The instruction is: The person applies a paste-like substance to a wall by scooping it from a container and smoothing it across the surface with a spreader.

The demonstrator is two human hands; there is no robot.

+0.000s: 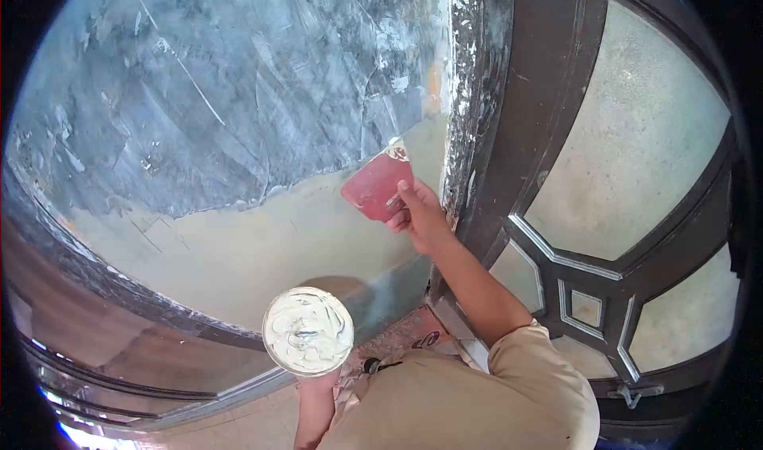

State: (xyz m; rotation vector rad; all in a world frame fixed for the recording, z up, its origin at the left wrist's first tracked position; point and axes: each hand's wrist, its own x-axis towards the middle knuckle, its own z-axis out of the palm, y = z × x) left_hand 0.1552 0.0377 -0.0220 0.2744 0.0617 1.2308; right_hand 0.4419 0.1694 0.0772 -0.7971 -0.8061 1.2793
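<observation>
My right hand grips a flat red scraper by its lower right side, thumb on top. Pale paste clings to the scraper's upper corner, which is at the wall, near the border between the grey-blue coat above and the beige surface below. Lower down, my left hand supports a round container from beneath, its fingers mostly hidden. Thick cream-white paste fills the container, its top swirled and uneven.
A dark door frame spotted with white runs down the wall's right side. Beyond it stands a dark door with pale panels and a metal latch. A dark curved border edges the wall at lower left.
</observation>
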